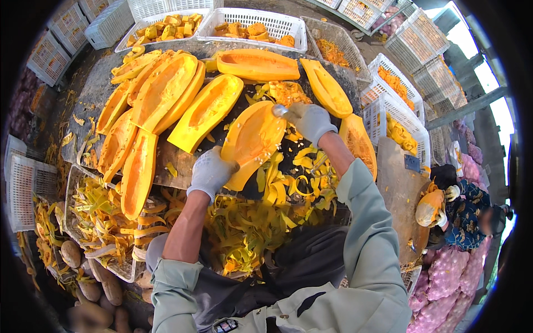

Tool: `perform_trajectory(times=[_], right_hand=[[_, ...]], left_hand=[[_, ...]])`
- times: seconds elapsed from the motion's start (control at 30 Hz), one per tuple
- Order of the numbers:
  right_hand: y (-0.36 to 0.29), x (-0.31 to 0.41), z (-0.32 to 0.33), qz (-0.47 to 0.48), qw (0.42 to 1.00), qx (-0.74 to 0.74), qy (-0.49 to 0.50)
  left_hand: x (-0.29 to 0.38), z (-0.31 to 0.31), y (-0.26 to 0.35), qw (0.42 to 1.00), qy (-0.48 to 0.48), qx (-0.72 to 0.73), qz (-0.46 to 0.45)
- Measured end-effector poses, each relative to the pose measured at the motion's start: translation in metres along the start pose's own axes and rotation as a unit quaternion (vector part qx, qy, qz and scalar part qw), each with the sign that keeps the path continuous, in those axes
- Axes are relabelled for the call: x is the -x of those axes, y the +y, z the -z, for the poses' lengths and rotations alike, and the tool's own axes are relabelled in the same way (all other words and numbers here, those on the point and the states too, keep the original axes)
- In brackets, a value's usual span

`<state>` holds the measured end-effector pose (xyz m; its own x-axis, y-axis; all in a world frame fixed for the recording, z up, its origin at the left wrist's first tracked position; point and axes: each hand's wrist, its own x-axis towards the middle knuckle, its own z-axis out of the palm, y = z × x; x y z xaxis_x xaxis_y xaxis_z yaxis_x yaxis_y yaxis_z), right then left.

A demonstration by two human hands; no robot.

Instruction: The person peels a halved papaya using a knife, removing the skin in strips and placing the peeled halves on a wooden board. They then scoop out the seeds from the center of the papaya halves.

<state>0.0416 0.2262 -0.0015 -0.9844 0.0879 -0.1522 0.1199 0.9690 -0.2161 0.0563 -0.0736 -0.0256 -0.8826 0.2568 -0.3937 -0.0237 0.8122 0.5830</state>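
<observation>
My left hand [213, 170], in a light knit glove, grips the lower left edge of a halved, peeled pumpkin [252, 137]. My right hand [311, 120], gloved too, is closed on a metal spoon [280, 110], whose rounded end is at the pumpkin half's upper right rim. Scattered seeds lie on and around this half. Just beyond sits a heap of scooped pumpkin pulp [288, 92]. Hollowed pumpkin halves [164, 93] are piled to the left, and another half [327, 87] lies at the upper right. A metal tool [319, 163] rests among peels below my right wrist.
White plastic crates [260, 18] with pumpkin pieces line the far side. More crates [399, 125] stand at the right. Peel strips fill a crate [100, 220] at lower left, near whole pumpkins [110, 283]. A co-worker [466, 208] holds a partly peeled pumpkin [430, 208] at the right.
</observation>
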Motion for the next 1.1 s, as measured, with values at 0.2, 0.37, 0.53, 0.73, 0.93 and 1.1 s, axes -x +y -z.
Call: perform_trajectory(times=[0.2, 0.37, 0.53, 0.73, 0.93, 1.1], right_hand=[[-0.056, 0.049, -0.033, 0.113, 0.987, -0.035, -0.112], [-0.016, 0.007, -0.013, -0.037, 0.984, 0.024, -0.17], [-0.013, 0.014, -0.024, 0.03, 0.997, -0.052, -0.046], [-0.025, 0.037, -0.031, 0.034, 0.991, -0.06, -0.115], [0.038, 0.01, 0.013, -0.11, 0.994, 0.019, 0.012], [-0.009, 0.028, -0.035, 0.063, 0.996, 0.035, -0.053]], left_hand=[[0.006, -0.011, 0.012, 0.995, 0.022, -0.1, -0.007], [0.01, -0.011, 0.02, 0.99, 0.038, -0.129, -0.031], [0.006, -0.018, 0.026, 0.983, 0.055, -0.169, -0.052], [0.009, -0.027, 0.022, 0.975, 0.081, -0.196, -0.067], [0.006, -0.026, 0.02, 0.978, 0.101, -0.177, -0.053], [0.003, -0.026, 0.024, 0.98, 0.107, -0.163, -0.046]])
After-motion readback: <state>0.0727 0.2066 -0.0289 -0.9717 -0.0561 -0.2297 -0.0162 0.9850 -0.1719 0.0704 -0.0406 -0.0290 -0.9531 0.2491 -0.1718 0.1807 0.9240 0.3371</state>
